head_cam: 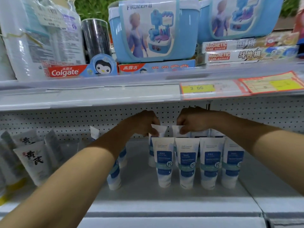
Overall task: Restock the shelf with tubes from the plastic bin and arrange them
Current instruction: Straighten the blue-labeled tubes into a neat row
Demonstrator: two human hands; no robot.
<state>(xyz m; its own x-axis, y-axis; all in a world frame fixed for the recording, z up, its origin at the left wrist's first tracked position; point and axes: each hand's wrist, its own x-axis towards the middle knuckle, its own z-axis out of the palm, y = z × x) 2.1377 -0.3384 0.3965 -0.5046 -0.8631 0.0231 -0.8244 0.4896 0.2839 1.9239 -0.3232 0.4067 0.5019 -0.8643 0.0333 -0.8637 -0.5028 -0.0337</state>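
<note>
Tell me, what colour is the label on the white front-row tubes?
Dark blue, on the white plastic tubes; clearest in head view.

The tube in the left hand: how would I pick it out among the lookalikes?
Find the lower shelf, pegboard behind, with a front row of four white-and-blue tubes. Behind that row's leftmost tube stands the held tube, its flat white top showing above. Only this one is pinched by the left hand; the right hand pinches its neighbour.
</note>
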